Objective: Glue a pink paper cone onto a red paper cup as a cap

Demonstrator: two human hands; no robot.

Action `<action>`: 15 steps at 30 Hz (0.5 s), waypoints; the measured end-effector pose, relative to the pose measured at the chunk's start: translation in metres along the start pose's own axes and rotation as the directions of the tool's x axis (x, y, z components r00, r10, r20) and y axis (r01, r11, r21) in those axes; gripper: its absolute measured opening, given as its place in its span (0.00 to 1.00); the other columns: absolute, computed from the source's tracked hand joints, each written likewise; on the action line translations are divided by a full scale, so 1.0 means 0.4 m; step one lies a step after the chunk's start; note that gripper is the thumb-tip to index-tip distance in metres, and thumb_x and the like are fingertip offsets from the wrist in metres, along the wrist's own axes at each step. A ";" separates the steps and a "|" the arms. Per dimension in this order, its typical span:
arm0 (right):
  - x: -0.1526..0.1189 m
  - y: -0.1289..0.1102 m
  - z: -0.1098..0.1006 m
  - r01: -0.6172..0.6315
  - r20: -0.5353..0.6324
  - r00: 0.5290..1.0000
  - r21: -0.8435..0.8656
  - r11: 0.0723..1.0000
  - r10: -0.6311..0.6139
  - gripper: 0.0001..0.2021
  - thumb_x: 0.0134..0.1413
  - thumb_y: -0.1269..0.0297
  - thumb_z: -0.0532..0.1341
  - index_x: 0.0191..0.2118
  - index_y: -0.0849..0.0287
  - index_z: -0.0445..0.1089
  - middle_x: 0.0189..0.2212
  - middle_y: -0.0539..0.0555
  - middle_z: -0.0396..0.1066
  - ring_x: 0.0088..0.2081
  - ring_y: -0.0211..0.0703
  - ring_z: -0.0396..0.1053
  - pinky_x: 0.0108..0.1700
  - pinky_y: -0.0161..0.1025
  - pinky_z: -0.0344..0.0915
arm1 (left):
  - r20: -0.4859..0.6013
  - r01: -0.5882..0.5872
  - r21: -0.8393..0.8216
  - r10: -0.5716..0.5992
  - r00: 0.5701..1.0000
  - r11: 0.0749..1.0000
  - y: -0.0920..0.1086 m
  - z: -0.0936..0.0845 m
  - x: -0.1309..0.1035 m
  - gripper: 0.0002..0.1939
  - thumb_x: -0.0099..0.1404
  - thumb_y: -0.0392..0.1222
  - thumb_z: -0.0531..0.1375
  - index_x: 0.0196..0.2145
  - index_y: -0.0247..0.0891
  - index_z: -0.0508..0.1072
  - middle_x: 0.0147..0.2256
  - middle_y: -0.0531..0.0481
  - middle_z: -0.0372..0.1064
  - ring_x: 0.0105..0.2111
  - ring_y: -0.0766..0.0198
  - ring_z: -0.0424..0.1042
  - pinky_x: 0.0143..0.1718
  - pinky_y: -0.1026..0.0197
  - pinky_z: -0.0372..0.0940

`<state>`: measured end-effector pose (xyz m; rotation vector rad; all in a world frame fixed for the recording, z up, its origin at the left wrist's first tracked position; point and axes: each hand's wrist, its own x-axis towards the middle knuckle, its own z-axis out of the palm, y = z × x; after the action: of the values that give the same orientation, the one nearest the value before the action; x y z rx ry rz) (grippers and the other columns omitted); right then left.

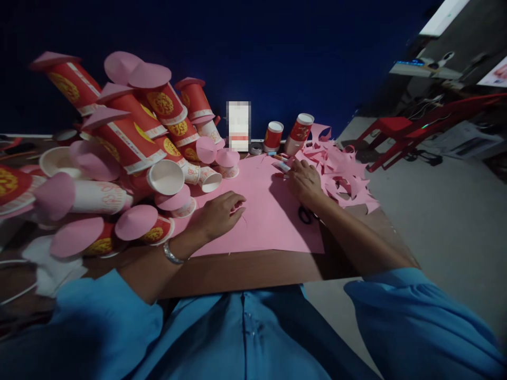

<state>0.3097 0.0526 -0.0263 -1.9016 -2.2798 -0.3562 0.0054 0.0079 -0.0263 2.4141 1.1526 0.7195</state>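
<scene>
A large sheet of pink paper [257,232] lies across the table. Over its middle is my left hand [222,215], fingers loosely curled, with a gap between thumb and fingertips and nothing visible in it. My right hand [304,180] is at the sheet's right side, its fingers bent down and closed. Its fingertips are hidden, so I cannot see what they hold. Several pens or markers [281,167] lie right beside those fingers. Black-handled scissors [304,215] rest under my right wrist, partly covered by it.
Red and white paper cups with pink paper cones [137,221] are heaped at the left. Two upright red cups [273,137] stand at the back, beside a blurred white box [238,126]. Pink paper scraps [344,174] pile up at the right edge. A red chair [390,132] stands beyond.
</scene>
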 end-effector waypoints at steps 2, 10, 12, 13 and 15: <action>0.006 -0.004 -0.006 -0.010 -0.017 1.000 0.028 1.000 0.010 0.19 0.71 0.67 0.54 0.60 0.55 0.76 0.52 0.66 0.74 0.53 0.62 0.66 0.50 0.53 0.62 | -0.019 0.015 -0.005 -0.015 1.000 1.000 -0.002 -0.001 0.002 0.09 0.72 0.38 0.59 0.48 0.39 0.76 0.42 0.48 0.78 0.36 0.63 0.77 0.39 0.59 0.72; -0.033 -0.083 -0.064 0.057 -0.071 0.997 0.397 0.916 -0.031 0.10 0.65 0.67 0.60 0.45 0.60 0.78 0.45 0.65 0.79 0.48 0.58 0.73 0.52 0.53 0.65 | -0.183 -0.001 -0.118 -0.021 0.983 0.993 -0.017 0.004 0.008 0.12 0.72 0.37 0.59 0.52 0.38 0.71 0.47 0.47 0.74 0.34 0.67 0.74 0.35 0.62 0.71; -0.054 -0.117 -0.079 0.091 -0.067 0.996 0.561 0.823 -0.064 0.08 0.64 0.66 0.61 0.42 0.57 0.78 0.39 0.60 0.80 0.40 0.51 0.73 0.46 0.48 0.66 | -0.192 -0.006 -0.167 -0.026 0.981 0.986 -0.014 0.004 0.007 0.16 0.72 0.41 0.62 0.56 0.39 0.69 0.48 0.46 0.74 0.32 0.69 0.73 0.33 0.64 0.71; -0.064 -0.133 -0.086 0.098 -0.049 0.995 0.649 0.754 -0.087 0.06 0.63 0.66 0.63 0.42 0.56 0.78 0.37 0.57 0.80 0.37 0.48 0.73 0.43 0.46 0.66 | -0.190 -0.013 -0.192 -0.024 0.982 0.981 -0.011 0.004 0.006 0.19 0.72 0.42 0.63 0.58 0.39 0.68 0.49 0.46 0.74 0.32 0.69 0.73 0.32 0.65 0.70; -0.079 -0.160 -0.097 0.073 0.012 0.990 0.820 0.567 -0.144 0.06 0.63 0.63 0.64 0.41 0.56 0.79 0.34 0.54 0.79 0.33 0.43 0.72 0.39 0.42 0.65 | -0.194 -0.036 -0.224 -0.008 0.981 0.974 -0.005 0.003 0.005 0.22 0.71 0.44 0.65 0.60 0.39 0.68 0.48 0.46 0.75 0.32 0.69 0.73 0.33 0.64 0.71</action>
<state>0.2513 0.0013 -0.0030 -1.2705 -2.0178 0.6965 0.0058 0.0105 -0.0277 2.2011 1.0602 1.0508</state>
